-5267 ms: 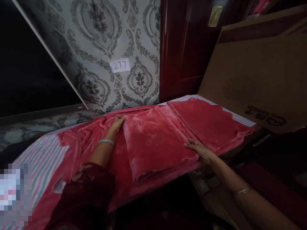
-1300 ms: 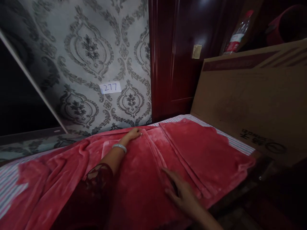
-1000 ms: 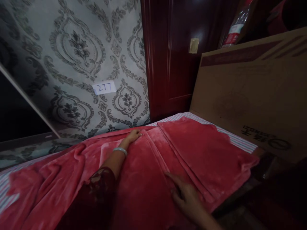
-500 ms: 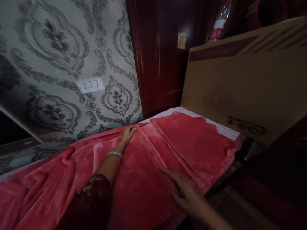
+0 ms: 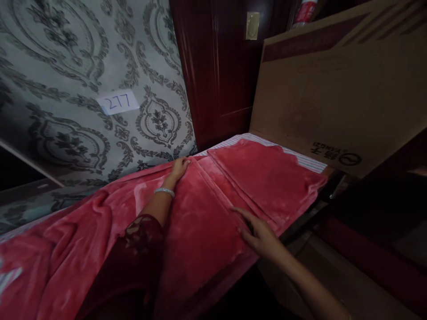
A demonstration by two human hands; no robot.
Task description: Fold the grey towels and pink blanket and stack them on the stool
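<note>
With the cardboard box (image 5: 333, 89) as the landmark, the red plush blanket (image 5: 267, 173) spreads leftward from just beside its base, over a striped sheet (image 5: 305, 163) that shows as a strip between the two. The part nearest the box lies smooth; next, away from it, comes a folded panel (image 5: 196, 213), and farthest off the plush is rumpled.

Both hands are at the panel's edge that faces the box. The left hand (image 5: 180, 168), above a bracelet (image 5: 164, 192), is at its wall-side corner, fingers curled close; whether they pinch the plush or only press it, I cannot tell. The right hand (image 5: 258, 233) is nearer the box, lower along the same edge, thumb and forefinger spread apart, fingertips resting on the cloth without a visible grip. Set so, they probably keep the edge straight from both ends, the soft pile being likely to slide.

A dark red wooden door (image 5: 213, 66) stands left of the box.
</note>
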